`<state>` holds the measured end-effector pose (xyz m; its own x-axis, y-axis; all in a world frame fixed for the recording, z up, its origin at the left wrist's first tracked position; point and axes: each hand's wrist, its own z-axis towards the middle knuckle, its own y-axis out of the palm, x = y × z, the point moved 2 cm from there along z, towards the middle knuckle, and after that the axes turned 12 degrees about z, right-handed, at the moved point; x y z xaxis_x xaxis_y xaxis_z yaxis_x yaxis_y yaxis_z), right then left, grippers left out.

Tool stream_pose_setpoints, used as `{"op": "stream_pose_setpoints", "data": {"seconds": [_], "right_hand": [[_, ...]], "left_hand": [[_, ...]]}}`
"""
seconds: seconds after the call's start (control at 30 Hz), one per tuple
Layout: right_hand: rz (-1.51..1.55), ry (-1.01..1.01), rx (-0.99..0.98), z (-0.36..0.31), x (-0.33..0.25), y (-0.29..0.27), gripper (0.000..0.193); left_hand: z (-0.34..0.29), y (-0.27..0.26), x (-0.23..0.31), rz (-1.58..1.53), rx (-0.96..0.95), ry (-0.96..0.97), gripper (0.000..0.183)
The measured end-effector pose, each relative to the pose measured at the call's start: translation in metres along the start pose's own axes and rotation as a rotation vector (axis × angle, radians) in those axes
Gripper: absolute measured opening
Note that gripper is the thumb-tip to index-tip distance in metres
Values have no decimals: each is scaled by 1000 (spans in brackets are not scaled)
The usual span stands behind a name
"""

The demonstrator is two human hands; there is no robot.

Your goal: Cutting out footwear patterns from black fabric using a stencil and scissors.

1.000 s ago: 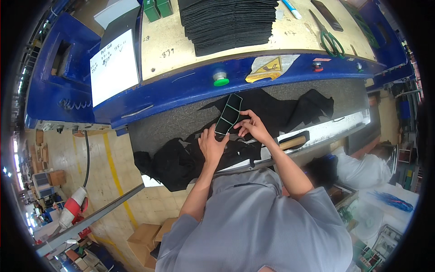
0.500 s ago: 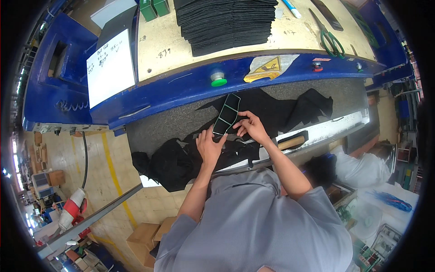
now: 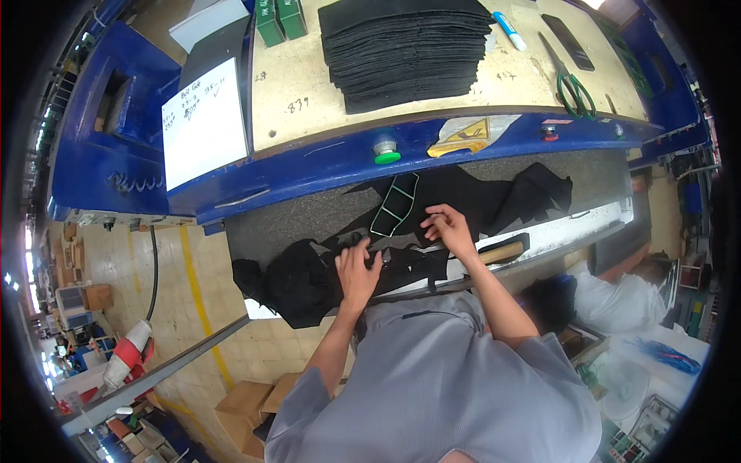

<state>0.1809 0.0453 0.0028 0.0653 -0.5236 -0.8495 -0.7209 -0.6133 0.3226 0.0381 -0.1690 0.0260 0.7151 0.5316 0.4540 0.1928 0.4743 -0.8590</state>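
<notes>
A cutting die (image 3: 400, 191) with thin green-edged walls and two crossbars lies on a sheet of black material (image 3: 463, 194). Off its lower right corner hovers my right hand (image 3: 451, 230), with fingers apart and holding nothing. My left hand (image 3: 358, 272) is below and left of the die, its fingers spread over the cut black scraps, also holding nothing. Whether its fingertips touch the scraps cannot be made out. More black material (image 3: 292, 282) is bunched to the left of that hand and hangs over the near edge of the dark work surface (image 3: 266, 220).
A blue machine beam (image 3: 309, 163) with a green push button (image 3: 387, 157) crosses behind the work surface. Above it lie a stack of black pieces (image 3: 401, 65), green-handled scissors (image 3: 575, 94) and a marker (image 3: 509, 32). Near my right forearm lies a wooden bar (image 3: 502, 253).
Both hands have come off the cutting die: the left moved down and away from it, the right slightly to the right. The die stays on the black material. The whole view has shifted slightly.
</notes>
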Motion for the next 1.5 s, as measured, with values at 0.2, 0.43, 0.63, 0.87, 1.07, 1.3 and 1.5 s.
{"op": "stream_pose_setpoints", "data": {"seconds": [0.2,0.43,0.63,0.87,1.07,1.3,1.5], "right_hand": [[-103,-142,140,-1,-53,1,20],[-274,-382,-114,28,-130,87,35],[-548,-539,-86,48,-155,110,42],[-290,-304,13,46,-143,111,39],[-630,-339,45,15,-96,86,39],[-1228,-672,108,-36,-10,25,44],[-1279,-617,124,-32,-9,27,39]], "left_hand": [[-54,-12,-19,-145,-11,138,10],[-23,9,-26,66,129,172,22],[4,18,-30,144,91,124,26],[49,11,-23,156,181,149,28],[66,13,-32,161,183,149,26],[58,10,-22,167,246,103,25],[50,14,-19,101,230,34,25]]}}
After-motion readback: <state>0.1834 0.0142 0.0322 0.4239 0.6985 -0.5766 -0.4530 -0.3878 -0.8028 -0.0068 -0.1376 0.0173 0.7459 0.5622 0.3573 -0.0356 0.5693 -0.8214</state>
